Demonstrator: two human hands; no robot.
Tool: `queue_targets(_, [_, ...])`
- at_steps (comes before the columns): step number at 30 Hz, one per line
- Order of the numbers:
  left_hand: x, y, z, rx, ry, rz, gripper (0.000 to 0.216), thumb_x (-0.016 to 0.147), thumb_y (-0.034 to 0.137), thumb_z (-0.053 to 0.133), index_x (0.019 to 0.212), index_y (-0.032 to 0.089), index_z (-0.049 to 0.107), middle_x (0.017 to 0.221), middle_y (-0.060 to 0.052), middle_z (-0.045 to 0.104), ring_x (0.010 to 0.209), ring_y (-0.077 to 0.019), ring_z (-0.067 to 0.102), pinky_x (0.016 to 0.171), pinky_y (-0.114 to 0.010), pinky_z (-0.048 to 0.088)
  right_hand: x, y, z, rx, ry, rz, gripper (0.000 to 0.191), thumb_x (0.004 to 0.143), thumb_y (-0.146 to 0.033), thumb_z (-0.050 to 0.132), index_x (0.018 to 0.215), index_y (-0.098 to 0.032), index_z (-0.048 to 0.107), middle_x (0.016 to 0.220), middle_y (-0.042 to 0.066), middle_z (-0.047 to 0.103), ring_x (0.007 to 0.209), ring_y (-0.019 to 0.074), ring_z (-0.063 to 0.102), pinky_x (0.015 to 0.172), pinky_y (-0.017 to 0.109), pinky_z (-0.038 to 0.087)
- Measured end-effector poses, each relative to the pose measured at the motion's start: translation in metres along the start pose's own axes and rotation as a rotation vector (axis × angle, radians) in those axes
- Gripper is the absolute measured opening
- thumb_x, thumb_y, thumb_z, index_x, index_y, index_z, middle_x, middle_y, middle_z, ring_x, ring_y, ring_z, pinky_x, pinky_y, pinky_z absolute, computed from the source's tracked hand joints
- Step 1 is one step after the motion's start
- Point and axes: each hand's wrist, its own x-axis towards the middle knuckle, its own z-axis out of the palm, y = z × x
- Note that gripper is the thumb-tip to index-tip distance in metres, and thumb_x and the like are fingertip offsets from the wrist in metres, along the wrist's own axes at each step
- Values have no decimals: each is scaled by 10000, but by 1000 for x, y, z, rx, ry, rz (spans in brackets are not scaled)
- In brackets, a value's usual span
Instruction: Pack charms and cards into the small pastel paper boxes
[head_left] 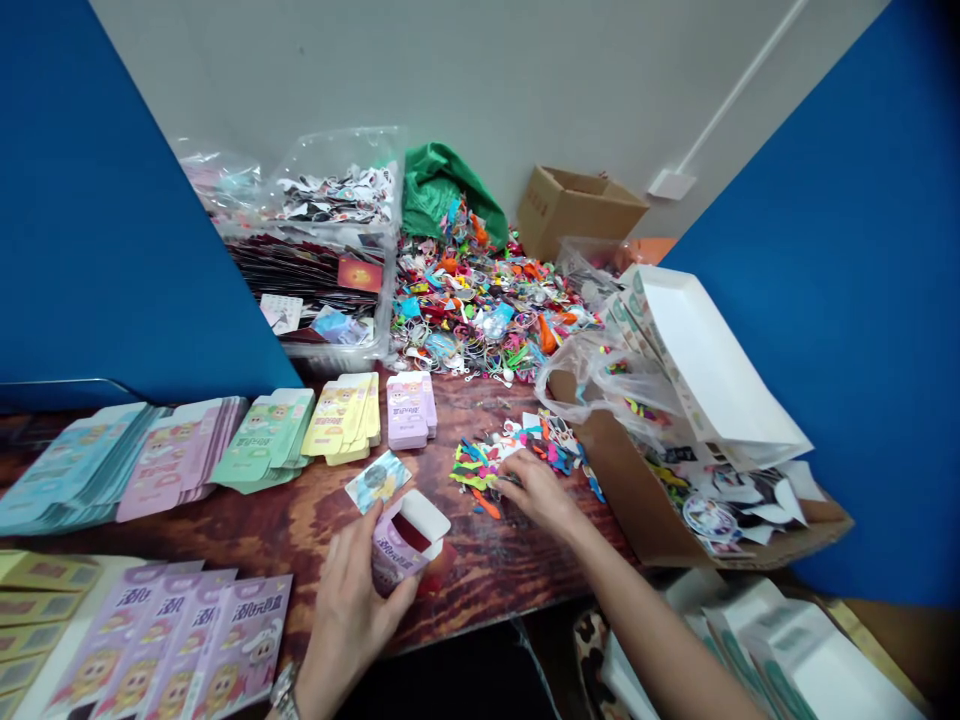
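My left hand [356,590] is closed around a small purple carton [401,550], tilted, with its top flap up and its mouth open. A picture card [379,482] in blue and yellow lies just past my left fingertips, against the carton's upper left; I cannot tell whether the fingers touch it. On the table to the right is a small pile of colourful flat pieces [487,460]. Over that pile my right hand [536,490] has its fingers curled down with the thumb close to them. What sits between those fingertips is hidden.
Stacks of flat blue [75,460], pink [176,450], green [266,435], yellow [345,415] and purple cartons [409,408] line the left and middle. Behind lies a heap of trinkets [480,310] beside a plastic bin [382,330]. A cardboard box [615,490] stands at right.
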Motion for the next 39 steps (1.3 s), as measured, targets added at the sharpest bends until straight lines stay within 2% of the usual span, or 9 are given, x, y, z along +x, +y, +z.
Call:
queue_targets(5, [8, 3, 9, 20, -12, 12, 709, 802, 335, 635, 1410, 133, 333, 1191, -152, 581, 1046, -283, 562, 894, -411, 490, -1, 0, -25, 126, 20, -40, 270, 905, -385, 541, 739, -175, 579, 684, -28, 570, 648, 130, 512, 592, 222, 351])
queue_targets(9, [17, 13, 14, 68, -38, 9, 704, 789, 266, 625, 1414, 124, 334, 1181, -149, 580, 1040, -292, 543, 889, -422, 485, -5, -34, -36, 240, 60, -114, 268, 907, -394, 545, 762, -175, 598, 691, -26, 582, 645, 126, 511, 586, 224, 349])
queue_targets(15, [20, 24, 18, 61, -67, -1, 708, 780, 209, 602, 1428, 134, 325, 1191, -138, 574, 1066, -286, 534, 885, -403, 489, -9, -95, -21, 39, -88, -345, 50, 866, -170, 595, 838, -187, 632, 795, 11, 653, 748, 156, 604, 673, 239, 416])
queue_targets(22, [19, 16, 26, -37, -15, -6, 725, 799, 260, 601, 1443, 149, 288, 1243, -151, 568, 1107, -288, 554, 920, -432, 484, -16, -105, -10, 166, 83, -441, 121, 927, -166, 514, 1013, -210, 586, 941, 34, 666, 859, 156, 631, 762, 250, 479])
queue_targets(25, [22, 14, 28, -89, -26, -11, 686, 811, 262, 592, 1427, 154, 309, 1245, -149, 576, 1134, -278, 561, 930, -421, 492, -6, -97, -15, 225, 70, -503, 114, 946, -203, 495, 970, -213, 606, 885, 16, 683, 809, 142, 636, 739, 234, 478])
queue_targets(30, [20, 0, 23, -44, -6, 22, 744, 770, 290, 643, 1427, 177, 313, 1242, -146, 599, 1105, -297, 599, 885, -420, 534, 69, -34, -32, 131, 234, -72, 153, 923, -236, 508, 1027, -192, 612, 889, 14, 699, 785, 141, 654, 717, 234, 491])
queue_targets(34, [12, -16, 22, 14, 28, 73, 788, 743, 269, 643, 1446, 192, 294, 1221, -135, 629, 1056, -295, 638, 824, -388, 565, 142, 11, -40, 16, 324, 59, 253, 874, -176, 540, 1121, -159, 594, 1028, 93, 666, 926, 201, 629, 840, 319, 464])
queue_targets(37, [7, -22, 25, 48, 60, 95, 807, 729, 268, 647, 1448, 185, 290, 1194, -130, 649, 1020, -284, 658, 796, -362, 576, 177, 16, -37, -43, 344, 76, 332, 842, -188, 594, 1174, -174, 583, 1177, 132, 593, 1023, 232, 581, 843, 327, 441])
queue_targets(39, [5, -24, 27, 62, 67, 90, 806, 731, 274, 649, 1448, 178, 293, 1210, -133, 643, 1032, -282, 654, 810, -360, 575, 189, 13, -33, -57, 332, 69, 239, 850, -183, 582, 1084, -189, 628, 1173, 123, 588, 1044, 231, 561, 828, 311, 430])
